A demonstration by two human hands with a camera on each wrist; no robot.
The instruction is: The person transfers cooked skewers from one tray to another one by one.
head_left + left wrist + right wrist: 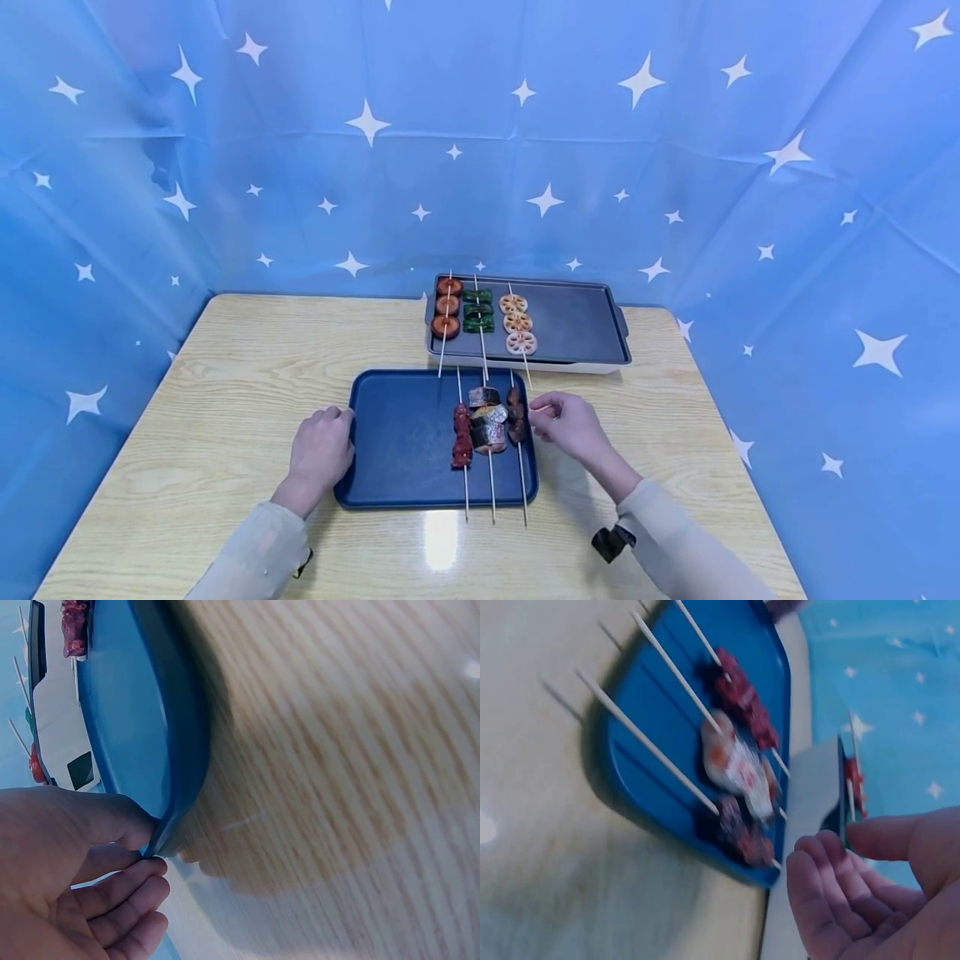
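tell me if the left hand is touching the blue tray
Touching: the left wrist view shows the left hand pinching the rim of the blue tray.

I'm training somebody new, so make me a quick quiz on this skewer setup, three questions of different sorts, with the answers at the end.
1. Count: how many skewers lie on the blue tray?
2. True or false: the left hand is gripping the blue tray.
3. Position: on the griddle, which food sits between the brown rounds and the lotus slices?

Key:
1. Three.
2. True.
3. The green pieces.
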